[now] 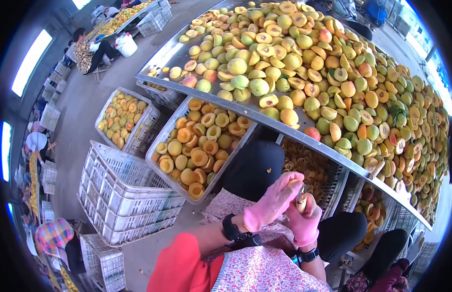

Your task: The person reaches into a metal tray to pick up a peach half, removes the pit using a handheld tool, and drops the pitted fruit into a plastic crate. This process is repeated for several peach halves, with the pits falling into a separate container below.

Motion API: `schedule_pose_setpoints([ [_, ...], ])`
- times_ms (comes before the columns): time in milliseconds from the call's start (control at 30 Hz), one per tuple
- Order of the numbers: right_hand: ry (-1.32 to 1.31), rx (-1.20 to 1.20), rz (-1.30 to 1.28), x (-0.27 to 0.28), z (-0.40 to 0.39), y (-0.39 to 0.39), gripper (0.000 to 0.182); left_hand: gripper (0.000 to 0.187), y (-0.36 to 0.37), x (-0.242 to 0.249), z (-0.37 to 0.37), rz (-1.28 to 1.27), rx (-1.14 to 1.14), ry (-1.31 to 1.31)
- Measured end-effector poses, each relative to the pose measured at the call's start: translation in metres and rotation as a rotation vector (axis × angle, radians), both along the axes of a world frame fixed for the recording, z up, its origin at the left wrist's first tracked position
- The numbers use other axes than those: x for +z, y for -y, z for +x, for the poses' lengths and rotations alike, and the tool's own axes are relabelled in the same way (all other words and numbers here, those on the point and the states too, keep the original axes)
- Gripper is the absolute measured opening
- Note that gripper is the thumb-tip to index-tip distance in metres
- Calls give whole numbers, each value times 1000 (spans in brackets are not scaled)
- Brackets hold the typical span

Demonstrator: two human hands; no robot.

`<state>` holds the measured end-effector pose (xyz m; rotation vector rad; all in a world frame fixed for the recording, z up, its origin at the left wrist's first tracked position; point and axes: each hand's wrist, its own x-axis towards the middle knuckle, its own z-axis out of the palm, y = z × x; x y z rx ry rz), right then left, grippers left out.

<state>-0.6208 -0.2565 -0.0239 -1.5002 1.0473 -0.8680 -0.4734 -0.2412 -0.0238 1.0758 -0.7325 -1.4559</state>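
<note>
Both my hands wear pink gloves and meet above my lap, just in front of the metal table's edge. My left hand [272,203] is closed around a yellow peach [296,183], mostly hidden by the fingers. My right hand [305,221] grips a pitting knife [302,202] with a pale wooden handle, its metal blade against the fruit. Close to my left knee, a white crate holds pitted peach halves [199,156]. On the table lies a large heap of peaches [304,58], whole and cut, some halves showing their stones.
An empty white crate [128,194] stands at left, beside another crate of peaches [123,117]. Under the metal table [265,116] sit crates of peach pieces [304,158]. A wooden handle [377,169] lies at its edge. Other people sit at tables further left.
</note>
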Motion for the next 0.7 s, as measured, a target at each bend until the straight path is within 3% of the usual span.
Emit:
schedule_pose_setpoints([
  [33,-27,16,-59,-5,1,0,17,42,-5,-9,0,-44,17,19],
  [100,186,-128,358,17,11,-4,12,43,-10,-1,17,-56,51,-39],
  [167,233,-239,348,7,9,0,7,39,-24,13,49,-9,226,-203],
  [267,243,-329,340,-6,-7,4,6,32,-24,2,133,-30,663,220],
  [367,180,-368,367,-13,-17,-2,8,27,-22,-55,239,75,862,395],
  [433,89,-381,402,-17,-20,-7,8,22,-13,-90,292,-25,973,430],
  [500,34,-376,376,-21,-17,-8,9,24,4,-117,332,-65,1002,363],
  [533,50,-364,396,-19,-12,-10,9,39,12,-135,352,-83,981,515],
  [567,66,-351,416,-17,-7,-11,9,39,17,-156,368,-84,977,502],
  [633,64,-345,411,-14,1,-10,9,57,23,-202,395,616,617,1641],
  [667,44,-345,430,-11,7,-9,8,61,23,-228,412,544,656,1688],
  [700,26,-343,448,-8,10,-8,8,61,27,-203,400,541,654,1676],
])
